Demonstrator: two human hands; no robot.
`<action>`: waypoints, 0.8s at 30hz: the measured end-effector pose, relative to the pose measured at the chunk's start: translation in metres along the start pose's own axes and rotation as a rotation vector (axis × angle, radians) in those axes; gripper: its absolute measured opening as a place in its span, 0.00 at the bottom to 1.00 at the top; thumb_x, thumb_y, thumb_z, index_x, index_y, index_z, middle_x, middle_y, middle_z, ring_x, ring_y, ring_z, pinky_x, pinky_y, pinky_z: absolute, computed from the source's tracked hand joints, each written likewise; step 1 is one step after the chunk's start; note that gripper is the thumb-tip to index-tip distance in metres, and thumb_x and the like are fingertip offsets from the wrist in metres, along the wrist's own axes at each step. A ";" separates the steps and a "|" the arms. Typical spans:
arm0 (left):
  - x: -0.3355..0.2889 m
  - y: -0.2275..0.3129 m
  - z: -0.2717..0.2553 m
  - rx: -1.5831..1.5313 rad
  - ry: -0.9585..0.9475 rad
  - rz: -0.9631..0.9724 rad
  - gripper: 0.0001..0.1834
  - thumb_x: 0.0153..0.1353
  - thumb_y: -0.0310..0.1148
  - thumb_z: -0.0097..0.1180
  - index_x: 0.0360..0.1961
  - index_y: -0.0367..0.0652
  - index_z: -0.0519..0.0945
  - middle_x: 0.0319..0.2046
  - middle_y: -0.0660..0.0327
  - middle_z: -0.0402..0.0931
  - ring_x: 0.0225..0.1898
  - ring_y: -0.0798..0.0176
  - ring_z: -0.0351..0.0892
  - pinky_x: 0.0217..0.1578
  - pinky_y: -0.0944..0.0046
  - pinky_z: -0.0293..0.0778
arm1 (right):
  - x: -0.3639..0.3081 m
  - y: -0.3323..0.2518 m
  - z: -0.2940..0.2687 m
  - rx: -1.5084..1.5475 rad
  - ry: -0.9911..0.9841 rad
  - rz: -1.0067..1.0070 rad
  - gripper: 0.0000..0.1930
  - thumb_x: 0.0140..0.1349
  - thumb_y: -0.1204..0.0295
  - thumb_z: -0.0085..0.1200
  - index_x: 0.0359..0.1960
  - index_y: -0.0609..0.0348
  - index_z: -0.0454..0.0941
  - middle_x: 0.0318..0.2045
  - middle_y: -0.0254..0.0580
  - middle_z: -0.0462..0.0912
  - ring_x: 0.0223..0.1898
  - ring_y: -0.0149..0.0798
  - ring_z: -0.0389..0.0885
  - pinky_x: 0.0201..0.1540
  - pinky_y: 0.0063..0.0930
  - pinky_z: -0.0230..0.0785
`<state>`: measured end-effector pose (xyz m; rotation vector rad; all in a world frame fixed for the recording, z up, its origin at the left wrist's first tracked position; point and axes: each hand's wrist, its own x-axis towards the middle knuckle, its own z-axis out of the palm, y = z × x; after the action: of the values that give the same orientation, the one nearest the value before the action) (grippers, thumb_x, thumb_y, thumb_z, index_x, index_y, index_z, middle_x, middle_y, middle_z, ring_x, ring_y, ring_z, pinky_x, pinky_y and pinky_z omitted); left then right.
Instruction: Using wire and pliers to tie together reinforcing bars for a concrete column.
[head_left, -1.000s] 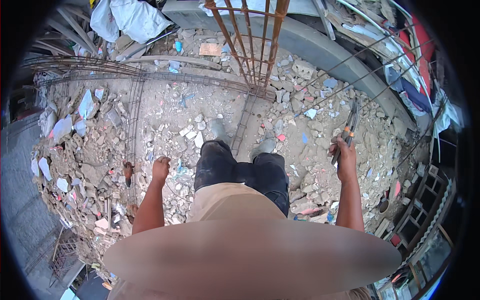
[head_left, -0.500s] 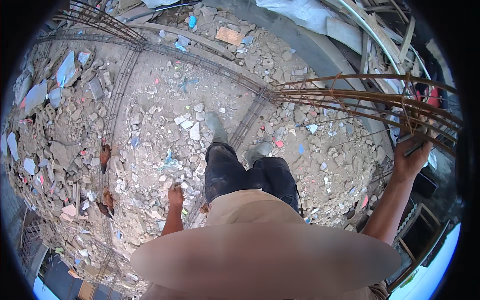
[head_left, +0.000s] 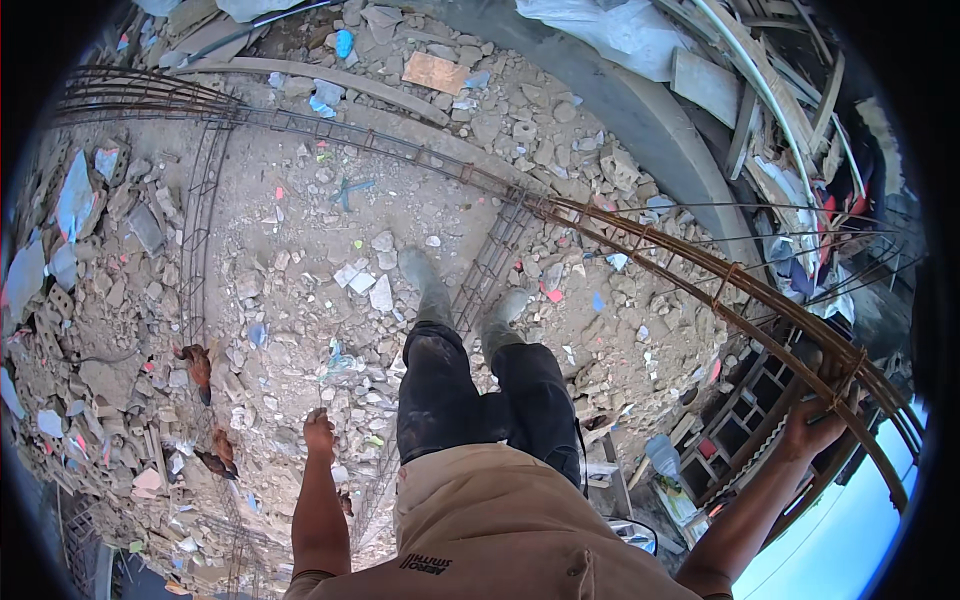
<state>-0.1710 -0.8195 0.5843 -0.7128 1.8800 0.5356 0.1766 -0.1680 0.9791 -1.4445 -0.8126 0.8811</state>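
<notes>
My right hand [head_left: 812, 428] is raised at the far right, fingers closed against a rusty rebar column cage [head_left: 690, 262]. Several long bars run through tied stirrups there; the bars hide part of the fingers and whatever is in them. My left hand [head_left: 318, 436] hangs low over the rubble beside my left leg, fingers curled in, nothing visible in them. A flat rebar beam cage [head_left: 400, 147] meets the column's foot, and another [head_left: 492, 258] passes by my boots [head_left: 428, 285].
Broken concrete and block rubble [head_left: 290, 330] covers the ground. Brown hens [head_left: 198, 372] stand at the left, along another rebar cage [head_left: 200, 220]. A low curved concrete edge [head_left: 640, 125] and piled boards [head_left: 708, 85] lie at the far right. Thin wires cross behind the column.
The rebar column now appears lower and slants down to the right in the view. My right hand shows lower along with it. My left hand has shifted slightly left and down.
</notes>
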 end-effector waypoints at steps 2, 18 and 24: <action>-0.002 0.028 0.020 0.022 0.001 0.003 0.17 0.66 0.35 0.45 0.54 0.46 0.76 0.23 0.67 0.69 0.19 0.72 0.64 0.18 0.69 0.67 | 0.019 -0.010 -0.032 0.346 -1.003 0.343 0.27 0.73 0.59 0.38 0.67 0.64 0.61 0.65 0.59 0.66 0.70 0.53 0.60 0.73 0.53 0.51; -0.073 0.157 0.148 -0.123 -0.071 0.228 0.15 0.70 0.33 0.46 0.56 0.47 0.72 0.22 0.66 0.68 0.16 0.72 0.64 0.19 0.66 0.70 | 0.035 0.000 -0.043 0.220 -0.728 0.120 0.26 0.74 0.64 0.34 0.66 0.72 0.58 0.63 0.74 0.62 0.61 0.65 0.70 0.54 0.54 0.78; -0.053 0.196 0.187 0.036 -0.013 0.503 0.13 0.69 0.35 0.45 0.49 0.42 0.76 0.22 0.70 0.64 0.23 0.76 0.63 0.19 0.72 0.65 | 0.090 0.033 -0.105 0.074 -0.543 0.217 0.23 0.69 0.59 0.46 0.59 0.62 0.70 0.48 0.53 0.78 0.46 0.43 0.79 0.42 0.26 0.78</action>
<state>-0.1659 -0.5436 0.5693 -0.2025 2.0545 0.8152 0.3112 -0.1395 0.9425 -1.2553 -1.0170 1.4915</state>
